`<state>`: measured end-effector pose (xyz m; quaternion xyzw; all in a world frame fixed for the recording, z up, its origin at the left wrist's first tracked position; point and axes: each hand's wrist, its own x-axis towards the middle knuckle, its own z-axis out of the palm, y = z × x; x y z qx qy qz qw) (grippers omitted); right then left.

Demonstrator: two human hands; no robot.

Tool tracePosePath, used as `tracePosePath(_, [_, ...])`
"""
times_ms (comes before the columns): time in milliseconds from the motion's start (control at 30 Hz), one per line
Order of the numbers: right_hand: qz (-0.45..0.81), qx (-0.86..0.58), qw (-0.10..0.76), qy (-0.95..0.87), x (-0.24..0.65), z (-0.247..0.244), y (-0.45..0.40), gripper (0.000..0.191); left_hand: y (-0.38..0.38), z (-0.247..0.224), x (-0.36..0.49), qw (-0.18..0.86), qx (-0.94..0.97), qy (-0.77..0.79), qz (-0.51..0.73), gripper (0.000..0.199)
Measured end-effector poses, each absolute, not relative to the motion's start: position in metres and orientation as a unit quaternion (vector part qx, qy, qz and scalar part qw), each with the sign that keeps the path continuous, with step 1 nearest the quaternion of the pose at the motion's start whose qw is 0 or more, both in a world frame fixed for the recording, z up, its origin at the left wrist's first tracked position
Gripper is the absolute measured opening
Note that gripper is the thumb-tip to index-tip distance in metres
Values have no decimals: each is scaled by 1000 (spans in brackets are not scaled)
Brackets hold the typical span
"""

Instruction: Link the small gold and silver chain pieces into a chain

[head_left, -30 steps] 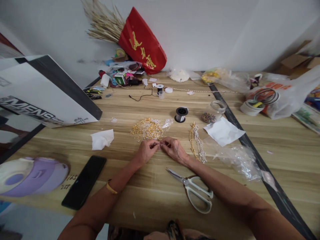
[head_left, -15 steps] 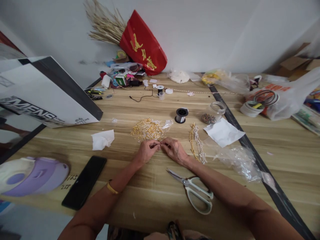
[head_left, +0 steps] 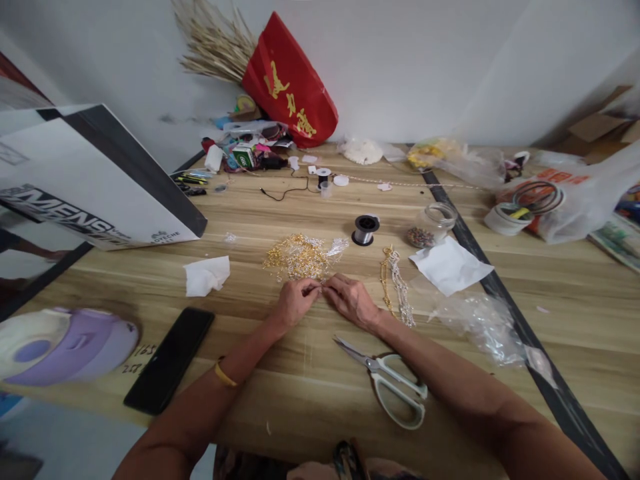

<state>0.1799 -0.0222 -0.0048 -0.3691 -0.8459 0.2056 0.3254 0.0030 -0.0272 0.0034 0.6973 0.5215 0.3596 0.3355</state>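
My left hand (head_left: 298,301) and my right hand (head_left: 350,300) meet fingertip to fingertip over the wooden table (head_left: 280,393). Fingers of both are pinched together, but what lies between them is too small to make out. Just beyond them is a tangled heap of gold and silver bead chains (head_left: 300,257). To the right of my right hand lie a gold chain (head_left: 385,283) and a silver chain (head_left: 401,287). A spool of thin wire (head_left: 365,231) stands behind. Near my right forearm, scissors (head_left: 383,373) rest with their blades pointing up and left.
A black phone (head_left: 170,360) and white tissue (head_left: 206,275) lie left, near a purple-white case (head_left: 75,343) and large box (head_left: 100,180). On the right are a bead jar (head_left: 433,227), white paper (head_left: 451,265) and clear plastic bags (head_left: 485,323). A red bag (head_left: 293,87) leans behind.
The view has shifted slightly. Both hands remain together in nearly the same place, with only a small change in the right fingers.
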Motion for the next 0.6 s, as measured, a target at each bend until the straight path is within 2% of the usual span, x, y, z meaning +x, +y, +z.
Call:
tracePosePath(100, [185,-367,315,-855,180,-4,-23,21,-26,6,1,355,693,518,356,12])
tracePosePath(267, [143,-369,295,-870,180,-1,-23,22,-21,9,-2,449,658,486,359,15])
tracePosePath(600, [54,-343,270,-898,182,1,-24,20,-20,21,-5,610,570,454,311,36])
